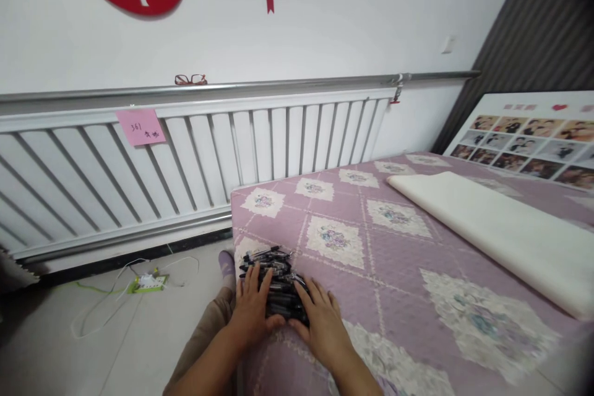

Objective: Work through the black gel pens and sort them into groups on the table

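A heap of black pens (281, 291) lies on the purple patterned cover (325, 272), close to its left corner. The pens point mostly sideways and overlap one another. My left hand (253, 306) rests against the left end of the heap, its fingers stretched out over the pen ends. On the opposite end, my right hand (322, 322) touches the pens with its fingers extended and spread. Both thumbs lie near each other along the heap's near side. The fingers hide some of the pens, and neither hand is closed around one.
A folded cream-coloured pad (492, 229) lies on the cover to the right, with a photo board (524, 136) behind it. A white radiator (260, 142) runs along the wall. On the floor at left sit a power strip (148, 283) and loose cables.
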The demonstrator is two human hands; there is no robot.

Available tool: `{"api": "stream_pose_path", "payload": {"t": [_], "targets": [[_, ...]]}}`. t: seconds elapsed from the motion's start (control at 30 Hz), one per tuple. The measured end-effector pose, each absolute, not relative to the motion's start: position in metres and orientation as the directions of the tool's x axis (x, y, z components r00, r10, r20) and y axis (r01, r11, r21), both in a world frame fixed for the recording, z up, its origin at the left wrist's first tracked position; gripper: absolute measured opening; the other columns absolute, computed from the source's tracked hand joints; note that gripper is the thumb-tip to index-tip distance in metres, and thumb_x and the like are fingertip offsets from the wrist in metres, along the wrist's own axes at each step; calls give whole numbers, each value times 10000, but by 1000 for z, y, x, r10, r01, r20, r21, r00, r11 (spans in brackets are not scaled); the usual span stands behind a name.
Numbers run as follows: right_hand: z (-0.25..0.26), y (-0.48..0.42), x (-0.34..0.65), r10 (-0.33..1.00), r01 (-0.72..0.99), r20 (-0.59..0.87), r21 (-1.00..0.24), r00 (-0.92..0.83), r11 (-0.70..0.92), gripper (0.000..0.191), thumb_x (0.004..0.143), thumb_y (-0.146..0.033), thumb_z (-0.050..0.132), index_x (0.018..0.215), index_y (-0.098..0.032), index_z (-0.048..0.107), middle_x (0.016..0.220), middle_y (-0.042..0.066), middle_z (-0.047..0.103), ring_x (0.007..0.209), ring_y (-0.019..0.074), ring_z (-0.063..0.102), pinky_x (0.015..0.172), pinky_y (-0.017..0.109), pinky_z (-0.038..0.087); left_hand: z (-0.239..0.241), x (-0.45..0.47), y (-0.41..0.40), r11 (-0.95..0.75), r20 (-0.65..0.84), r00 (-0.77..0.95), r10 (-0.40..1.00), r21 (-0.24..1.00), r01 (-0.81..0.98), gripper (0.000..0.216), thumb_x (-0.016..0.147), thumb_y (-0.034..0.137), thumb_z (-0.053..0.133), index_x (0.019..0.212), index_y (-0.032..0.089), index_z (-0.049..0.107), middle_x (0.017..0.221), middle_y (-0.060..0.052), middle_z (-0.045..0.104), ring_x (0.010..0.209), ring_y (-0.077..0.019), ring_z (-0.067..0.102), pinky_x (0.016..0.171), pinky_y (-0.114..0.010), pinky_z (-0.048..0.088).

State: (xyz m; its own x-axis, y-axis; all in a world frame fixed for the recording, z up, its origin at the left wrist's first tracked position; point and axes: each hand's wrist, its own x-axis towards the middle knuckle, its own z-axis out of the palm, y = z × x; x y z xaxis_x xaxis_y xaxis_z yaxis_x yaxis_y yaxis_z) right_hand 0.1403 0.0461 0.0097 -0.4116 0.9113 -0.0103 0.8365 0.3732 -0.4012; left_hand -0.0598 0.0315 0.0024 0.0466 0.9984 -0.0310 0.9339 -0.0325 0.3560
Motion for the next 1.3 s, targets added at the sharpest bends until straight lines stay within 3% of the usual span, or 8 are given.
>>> {"api": "stream_pose_path", "payload": {"t": [0.17,0.23,0.4,0.57,0.8,1.1,1.3], "targets": [[16,43,141,886,831,-63,-383,-459,403,908,694,-436,688,1476,-339,237,1588,28,129,1451,306,52,1131,559,76,4,-82,39,-115,-37,137,990,356,927,1205,534,506,791,1503,207,139,1576,-128,-39,1426,-381,-65,1121,-570,22],[17,45,141,877,828,-80,-379,-473,412,923,685,-451,693,1478,-338,234,1588,39,126,1449,322,43,1124,575,72,0,-97,46,-149,-13,165,986,364,919,1213,545,538,785,1506,213,120,1577,-132,-24,1425,-389,-55,1116,-585,31],[12,55,139,861,810,-68,-383,-503,443,918,692,-501,678,1479,-334,236,1588,43,127,1444,346,41,1118,590,73,-12,-120,69,-143,39,139,990,398,906,1081,679,623,671,1507,207,113,1573,-166,20,1422,-405,6,1095,-611,118],[6,69,134,862,806,-42,-380,-504,453,907,684,-472,702,1469,-349,263,1583,32,159,1441,348,73,1119,593,101,-11,-112,83,-144,34,143,989,412,900,852,786,623,562,1479,236,252,1561,-140,162,1420,-380,103,1099,-611,123],[-2,93,132,845,766,81,-382,-529,516,783,731,-452,674,1435,-291,372,1539,78,291,1417,350,185,1110,566,216,1,-103,92,-127,41,121,992,419,899,667,863,528,496,1451,275,308,1528,-86,277,1407,-301,202,1125,-575,101],[-15,124,130,798,697,271,-389,-538,602,756,700,-335,679,1403,-222,424,1485,123,374,1362,331,313,1103,527,279,2,-99,115,-189,60,181,982,420,888,668,863,518,497,1454,289,284,1500,-73,331,1374,-283,269,1121,-544,147],[-23,129,131,771,653,365,-412,-521,636,749,674,-266,639,1387,-190,424,1462,151,392,1340,320,354,1089,526,299,-13,-107,126,-243,125,208,970,519,819,591,893,471,454,1435,271,332,1500,-71,341,1387,-281,254,1126,-543,156]]}}
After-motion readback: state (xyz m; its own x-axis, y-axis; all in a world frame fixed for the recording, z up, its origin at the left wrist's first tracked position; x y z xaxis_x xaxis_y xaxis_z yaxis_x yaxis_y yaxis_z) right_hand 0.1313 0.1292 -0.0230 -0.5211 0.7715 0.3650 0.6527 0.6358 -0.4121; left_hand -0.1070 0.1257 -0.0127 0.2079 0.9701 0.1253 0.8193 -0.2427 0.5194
